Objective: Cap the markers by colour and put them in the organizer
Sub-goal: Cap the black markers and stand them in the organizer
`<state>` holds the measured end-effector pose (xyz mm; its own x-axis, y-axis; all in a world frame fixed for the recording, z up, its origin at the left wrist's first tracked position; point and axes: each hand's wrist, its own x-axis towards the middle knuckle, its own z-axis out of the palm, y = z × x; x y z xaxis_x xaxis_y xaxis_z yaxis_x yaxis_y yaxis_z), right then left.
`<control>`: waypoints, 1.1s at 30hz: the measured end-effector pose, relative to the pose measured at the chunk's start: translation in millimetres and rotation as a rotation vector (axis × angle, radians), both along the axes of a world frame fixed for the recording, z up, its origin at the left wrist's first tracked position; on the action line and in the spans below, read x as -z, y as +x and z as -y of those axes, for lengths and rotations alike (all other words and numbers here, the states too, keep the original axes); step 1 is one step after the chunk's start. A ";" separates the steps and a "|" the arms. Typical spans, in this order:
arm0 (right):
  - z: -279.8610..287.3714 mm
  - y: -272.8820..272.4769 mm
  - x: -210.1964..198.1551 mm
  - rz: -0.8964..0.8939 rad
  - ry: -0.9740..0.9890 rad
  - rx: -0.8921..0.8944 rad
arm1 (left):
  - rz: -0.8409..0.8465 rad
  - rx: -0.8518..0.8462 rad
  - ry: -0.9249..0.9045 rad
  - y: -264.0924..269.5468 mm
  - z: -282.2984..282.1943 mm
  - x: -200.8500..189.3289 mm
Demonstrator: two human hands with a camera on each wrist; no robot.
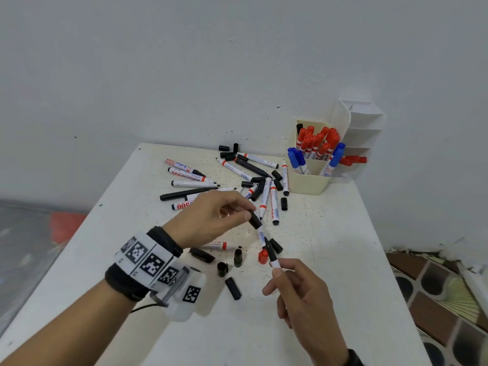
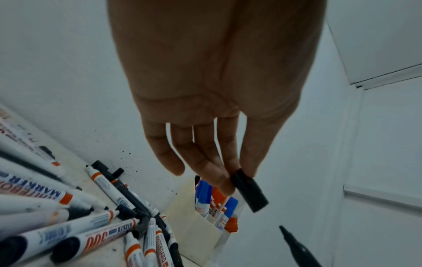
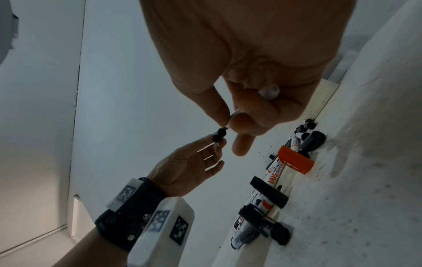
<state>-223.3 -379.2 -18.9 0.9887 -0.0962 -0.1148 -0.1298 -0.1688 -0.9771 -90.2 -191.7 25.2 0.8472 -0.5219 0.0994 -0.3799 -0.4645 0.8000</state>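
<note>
My left hand (image 1: 249, 215) pinches a black cap (image 1: 255, 220) between thumb and fingers above the table middle. In the left wrist view the black cap (image 2: 250, 194) juts from my left hand (image 2: 235, 177), its open end apart from the nib. My right hand (image 1: 277, 272) pinches an uncapped black marker (image 1: 272, 253), nib pointing up-left at the cap. The right wrist view shows my right hand (image 3: 228, 122) with the marker's rear end (image 3: 269, 92) in its palm. The cream organizer (image 1: 309, 183) at the back right holds capped red and blue markers.
Several uncapped markers (image 1: 237, 175) lie piled at the back of the white table (image 1: 343, 260). Loose black caps (image 1: 233, 287) and a red cap (image 1: 262, 256) lie under my hands. A white shelf unit (image 1: 364, 128) stands behind the organizer. Tiled floor shows beyond the right edge.
</note>
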 end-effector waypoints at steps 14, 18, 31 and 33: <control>-6.6 7.1 -3.6 0.054 0.004 -0.030 | -0.155 0.180 0.004 0.0 2.1 -3.6; -1.1 4.3 2.2 0.016 -0.028 -0.045 | -0.132 0.084 0.034 14.0 -13.0 7.3; 7.0 3.9 3.0 -0.002 -0.036 0.000 | 0.039 0.227 0.479 29.7 14.0 36.1; 7.0 3.8 3.6 -0.004 -0.031 0.003 | 0.057 0.223 0.532 33.1 16.8 40.0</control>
<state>-219.5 -386.3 -22.5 0.9880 -0.1023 -0.1153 -0.1339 -0.1986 -0.9709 -57.1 -208.5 -14.8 0.7119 -0.6780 -0.1832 -0.5507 -0.7008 0.4536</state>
